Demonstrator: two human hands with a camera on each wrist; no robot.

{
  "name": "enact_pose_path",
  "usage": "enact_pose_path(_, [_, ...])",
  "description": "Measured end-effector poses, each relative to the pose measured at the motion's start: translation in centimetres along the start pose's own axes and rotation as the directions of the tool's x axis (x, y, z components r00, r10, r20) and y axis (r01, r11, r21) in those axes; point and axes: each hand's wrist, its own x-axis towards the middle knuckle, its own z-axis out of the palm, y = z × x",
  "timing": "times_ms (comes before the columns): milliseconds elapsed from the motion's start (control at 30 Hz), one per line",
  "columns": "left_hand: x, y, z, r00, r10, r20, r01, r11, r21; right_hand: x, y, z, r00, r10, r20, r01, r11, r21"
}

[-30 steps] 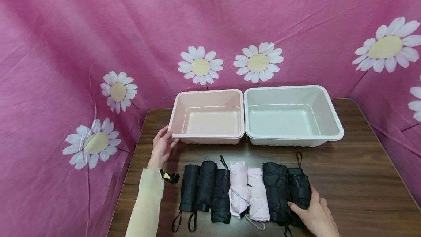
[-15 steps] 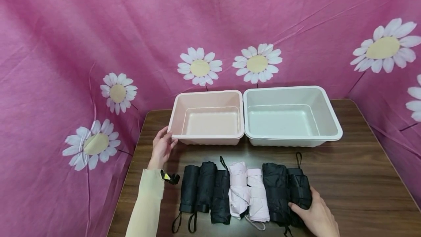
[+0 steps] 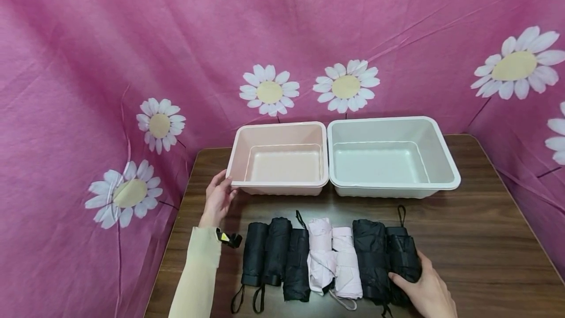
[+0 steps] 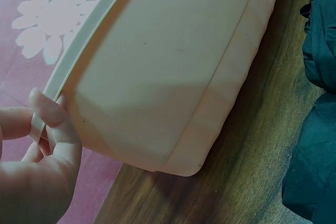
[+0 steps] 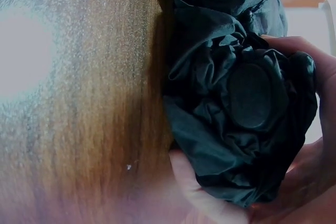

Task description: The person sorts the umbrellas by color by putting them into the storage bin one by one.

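Note:
My left hand pinches the front left corner of a pale pink plastic bin, thumb and fingers on its rim in the left wrist view. Several folded umbrellas lie side by side in a row on the table. At the row's right end, my right hand grips a short black folding umbrella from its right side. Its crumpled cloth and round end show in the right wrist view. Beside it lies a larger black folding umbrella. Two pale pink folding umbrellas lie mid-row, with more black folding umbrellas to their left.
A pale green-white bin stands right against the pink bin, at the back of the brown wooden table. Behind hangs a pink cloth with printed daisies. Wrist loops stick out from some umbrellas.

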Motion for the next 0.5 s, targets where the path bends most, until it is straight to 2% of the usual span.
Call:
enact_pose_path(300, [-0.17,0.03,0.14,1.000,0.016,-0.009,-0.017,1.000,-0.017,-0.04,0.19,-0.14,1.000,0.001,-0.006,-0.001,1.000,0.030])
enact_pose_path(500, [-0.17,-0.05,0.21,1.000,0.030,0.003,-0.029,0.999,-0.040,-0.36,0.15,-0.72,0.999,0.004,-0.051,0.001,0.995,0.098])
